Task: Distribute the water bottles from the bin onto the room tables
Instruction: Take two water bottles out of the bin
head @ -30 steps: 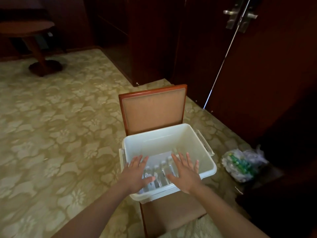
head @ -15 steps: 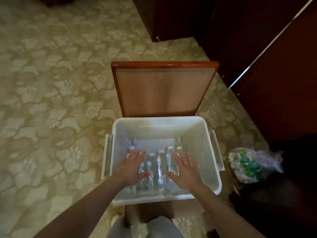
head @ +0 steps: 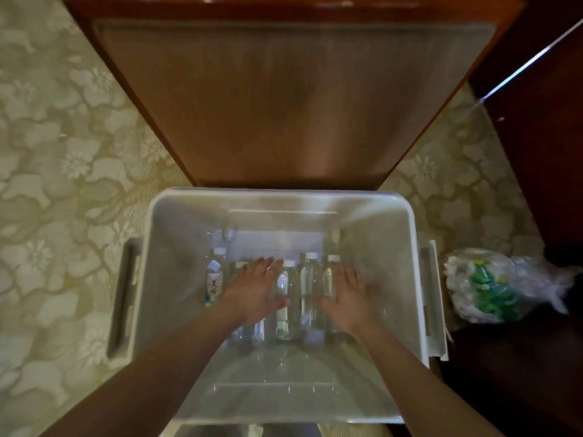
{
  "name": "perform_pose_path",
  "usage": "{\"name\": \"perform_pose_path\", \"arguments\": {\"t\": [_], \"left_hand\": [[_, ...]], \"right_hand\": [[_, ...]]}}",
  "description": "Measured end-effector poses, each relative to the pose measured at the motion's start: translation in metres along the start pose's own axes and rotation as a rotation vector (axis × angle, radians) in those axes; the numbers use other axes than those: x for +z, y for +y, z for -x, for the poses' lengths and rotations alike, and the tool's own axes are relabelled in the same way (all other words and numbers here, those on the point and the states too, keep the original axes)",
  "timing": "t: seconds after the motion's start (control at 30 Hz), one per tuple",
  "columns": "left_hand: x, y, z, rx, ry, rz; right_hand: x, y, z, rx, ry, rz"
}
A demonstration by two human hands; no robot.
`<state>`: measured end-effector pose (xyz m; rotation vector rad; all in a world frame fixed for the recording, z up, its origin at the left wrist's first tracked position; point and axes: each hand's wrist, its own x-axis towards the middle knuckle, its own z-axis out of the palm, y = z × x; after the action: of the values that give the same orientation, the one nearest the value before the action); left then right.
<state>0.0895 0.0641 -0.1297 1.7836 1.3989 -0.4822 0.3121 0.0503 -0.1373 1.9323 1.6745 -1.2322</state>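
Note:
A white plastic bin (head: 407,269) stands on a wooden chair, seen from straight above. Several clear water bottles (head: 307,285) with white caps lie side by side on its floor; one at the left (head: 214,282) shows a printed label. Both my hands are down inside the bin. My left hand (head: 255,291) lies flat, fingers straight, on bottles left of centre. Over the rightmost bottles my right hand (head: 348,299) is spread with straight fingers. Neither hand is curled round a bottle. The hands hide parts of the bottles beneath them.
The chair's padded backrest (head: 284,105) rises right behind the bin. Patterned carpet (head: 63,168) stretches to the left. A clear plastic bag with green items (head: 492,288) lies on the floor to the right, beside dark wooden furniture (head: 542,137).
The view has tilted down and closed in over the bin. Both hands have gone from above the rim down onto the bottles on the bin floor.

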Motion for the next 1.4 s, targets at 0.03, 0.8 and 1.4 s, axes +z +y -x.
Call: {"name": "perform_pose_path", "arguments": {"t": [0.03, 0.8, 1.4], "left_hand": [[0.002, 0.003, -0.012, 0.008, -0.002, 0.001], [0.055, 0.036, -0.137, -0.091, 0.054, -0.001], [0.036, 0.046, -0.058, -0.045, 0.205, 0.518]], "right_hand": [[0.001, 0.005, -0.009, 0.009, 0.014, -0.024], [0.055, 0.040, -0.082, 0.228, 0.144, -0.325], [0.028, 0.027, -0.023, 0.203, 0.140, -0.443]]}}
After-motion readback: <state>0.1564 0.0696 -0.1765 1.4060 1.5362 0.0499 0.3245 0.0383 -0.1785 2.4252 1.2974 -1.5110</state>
